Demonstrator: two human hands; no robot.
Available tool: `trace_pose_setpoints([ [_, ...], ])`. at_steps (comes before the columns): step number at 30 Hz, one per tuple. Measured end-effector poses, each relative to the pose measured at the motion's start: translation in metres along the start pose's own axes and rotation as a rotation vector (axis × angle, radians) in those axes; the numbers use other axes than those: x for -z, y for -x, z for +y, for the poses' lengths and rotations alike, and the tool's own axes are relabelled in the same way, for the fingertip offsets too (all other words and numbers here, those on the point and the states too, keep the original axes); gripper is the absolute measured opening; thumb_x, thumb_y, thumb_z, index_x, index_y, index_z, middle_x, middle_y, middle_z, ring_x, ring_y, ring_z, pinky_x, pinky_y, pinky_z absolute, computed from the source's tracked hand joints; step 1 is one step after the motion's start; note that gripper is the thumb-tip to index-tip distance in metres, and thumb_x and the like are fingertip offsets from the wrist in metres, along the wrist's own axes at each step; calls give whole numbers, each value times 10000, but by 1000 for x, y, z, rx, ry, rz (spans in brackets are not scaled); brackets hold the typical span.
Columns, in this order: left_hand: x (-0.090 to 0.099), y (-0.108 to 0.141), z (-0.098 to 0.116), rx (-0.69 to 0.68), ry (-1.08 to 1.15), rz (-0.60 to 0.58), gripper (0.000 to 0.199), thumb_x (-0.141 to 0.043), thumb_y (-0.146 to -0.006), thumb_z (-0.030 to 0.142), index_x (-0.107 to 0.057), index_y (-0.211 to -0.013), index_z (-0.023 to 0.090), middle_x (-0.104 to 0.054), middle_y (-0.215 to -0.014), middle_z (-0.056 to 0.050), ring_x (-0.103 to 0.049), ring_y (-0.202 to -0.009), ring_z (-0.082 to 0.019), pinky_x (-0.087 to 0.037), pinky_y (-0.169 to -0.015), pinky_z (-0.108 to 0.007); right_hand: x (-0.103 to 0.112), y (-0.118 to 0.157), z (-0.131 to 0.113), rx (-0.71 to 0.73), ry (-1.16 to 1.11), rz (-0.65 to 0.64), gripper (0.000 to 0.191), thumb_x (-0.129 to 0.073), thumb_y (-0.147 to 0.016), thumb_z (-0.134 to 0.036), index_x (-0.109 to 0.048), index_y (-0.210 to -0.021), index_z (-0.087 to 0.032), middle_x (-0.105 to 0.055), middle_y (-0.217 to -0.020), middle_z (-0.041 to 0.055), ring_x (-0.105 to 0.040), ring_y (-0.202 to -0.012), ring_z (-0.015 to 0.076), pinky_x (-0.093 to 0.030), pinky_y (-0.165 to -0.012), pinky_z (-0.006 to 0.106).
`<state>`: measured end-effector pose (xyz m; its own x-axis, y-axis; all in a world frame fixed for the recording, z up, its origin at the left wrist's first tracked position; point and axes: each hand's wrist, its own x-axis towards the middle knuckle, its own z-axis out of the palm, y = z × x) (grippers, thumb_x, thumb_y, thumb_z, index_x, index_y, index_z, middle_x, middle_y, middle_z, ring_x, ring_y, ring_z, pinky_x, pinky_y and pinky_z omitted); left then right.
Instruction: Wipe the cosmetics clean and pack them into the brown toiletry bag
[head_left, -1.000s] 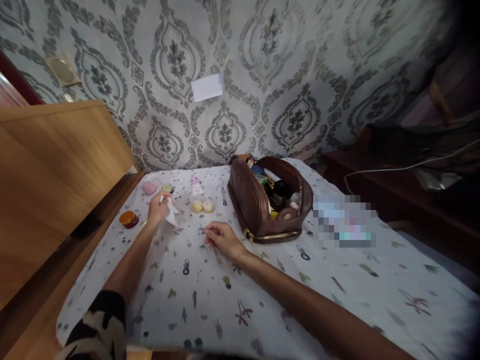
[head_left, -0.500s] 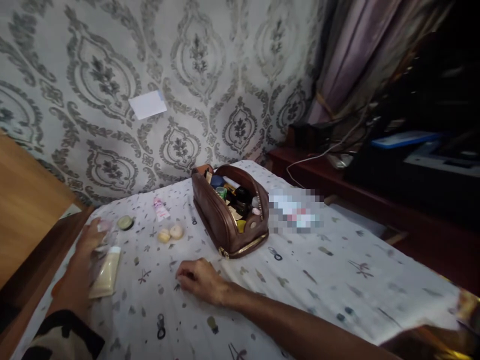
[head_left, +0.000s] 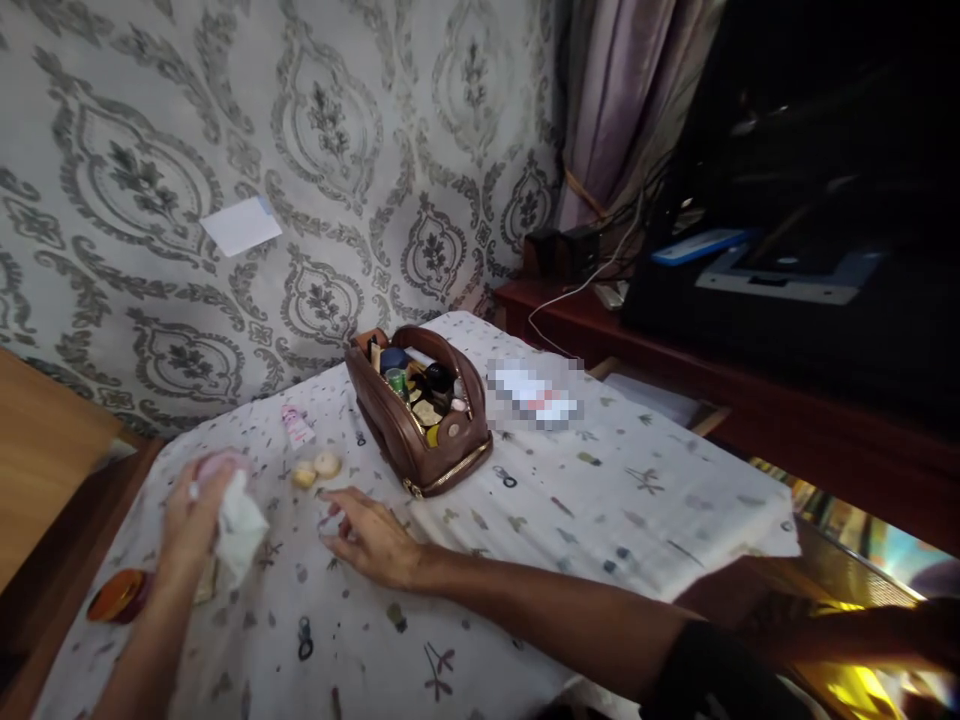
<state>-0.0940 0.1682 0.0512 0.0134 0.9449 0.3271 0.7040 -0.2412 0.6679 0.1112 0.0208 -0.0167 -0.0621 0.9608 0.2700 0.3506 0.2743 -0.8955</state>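
My left hand [head_left: 191,510], blurred by motion, is closed on a soft pink-and-white crumpled thing [head_left: 241,525] that resembles a cloth or wipe and hangs down from the fingers. Partly behind that forearm is a jar with an orange lid [head_left: 116,597]. My right hand [head_left: 371,535] is over the patterned sheet with fingers curved and apart. Just beyond it are two small round beige pieces [head_left: 326,464]. A pink-and-white tube [head_left: 297,425] lies farther back. To the right stands a brown cosmetic bag [head_left: 420,430], unzipped and full of small bottles and containers.
The patterned white sheet [head_left: 600,500] covers the surface. A pixelated item [head_left: 536,395] lies right of the bag. Beyond are a dark red cabinet [head_left: 555,310], a white cable [head_left: 536,320] and a large black screen [head_left: 795,180]. A wooden panel [head_left: 52,450] borders the left.
My left hand has lifted from the sheet's left edge with the pink-and-white thing. My right hand has opened its fingers. The view has turned right.
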Motion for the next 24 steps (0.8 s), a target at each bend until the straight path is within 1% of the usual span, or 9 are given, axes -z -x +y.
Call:
trace_pose_setpoints([
  [3,-26,63,39,-126,132,-210,501,-553,-765,609,-636,-1042,200,-712,-911,-41,-649,-819,-236,-527,-723,-306,4,3,-12,18,1,43,684,-597,-852,-227,-339,-1484,-202,-508,-1294,124,-613,-873,165,-513,-882,327],
  [5,-38,89,53,-221,163,-224,447,-495,-837,568,-630,-1046,196,-712,-1008,-60,-645,-938,-242,-501,-844,-317,5,5,-15,-2,0,64,701,-611,-830,-198,-347,-1479,-182,-492,-1277,129,-603,-921,180,-503,-924,348],
  [6,-43,97,56,-242,163,-239,427,-460,-868,554,-631,-1025,196,-712,-996,-59,-642,-939,-239,-494,-844,-317,6,7,-15,-17,-1,76,694,-630,-816,-193,-375,-1461,-181,-493,-1260,123,-598,-945,187,-500,-935,355],
  [10,-53,105,57,-191,202,-249,492,-360,-923,564,-630,-764,185,-656,-689,-33,-598,-686,-205,-468,-656,-296,7,15,-2,-32,10,148,730,-772,-739,-279,-466,-1395,-194,-534,-1228,113,-557,-1115,252,-462,-994,426],
  [12,-57,104,55,-149,258,-246,523,-396,-899,598,-596,-650,184,-600,-587,-21,-552,-592,-183,-438,-591,-284,8,18,8,-19,-2,175,772,-825,-689,-324,-493,-1372,-188,-554,-1249,122,-531,-1179,277,-428,-1032,455],
  [15,-63,103,52,-83,356,-259,531,-521,-813,644,-535,-545,186,-537,-511,-4,-496,-522,-150,-392,-527,-262,10,20,18,-26,-107,161,768,-871,-614,-351,-558,-1294,-180,-591,-1228,113,-555,-1157,272,-428,-1029,440],
  [17,-64,103,50,7,466,-272,528,-597,-754,650,-521,-526,181,-493,-479,15,-446,-477,-121,-353,-476,-242,11,19,19,-51,-278,113,750,-881,-586,-371,-581,-1249,-189,-611,-1185,86,-592,-1082,242,-473,-962,394],
  [21,-63,108,48,217,777,-297,502,-653,-730,625,-510,-565,172,-453,-466,49,-405,-427,-86,-333,-425,-212,6,13,12,-147,-714,-64,718,-883,-560,-397,-582,-1188,-222,-614,-1096,27,-622,-861,144,-521,-711,249],
  [24,-66,118,50,280,886,-290,493,-664,-728,632,-515,-622,174,-475,-484,56,-438,-419,-88,-363,-422,-207,2,12,5,-190,-875,-70,717,-900,-525,-369,-580,-1152,-238,-586,-1099,17,-589,-755,101,-487,-579,192],
])
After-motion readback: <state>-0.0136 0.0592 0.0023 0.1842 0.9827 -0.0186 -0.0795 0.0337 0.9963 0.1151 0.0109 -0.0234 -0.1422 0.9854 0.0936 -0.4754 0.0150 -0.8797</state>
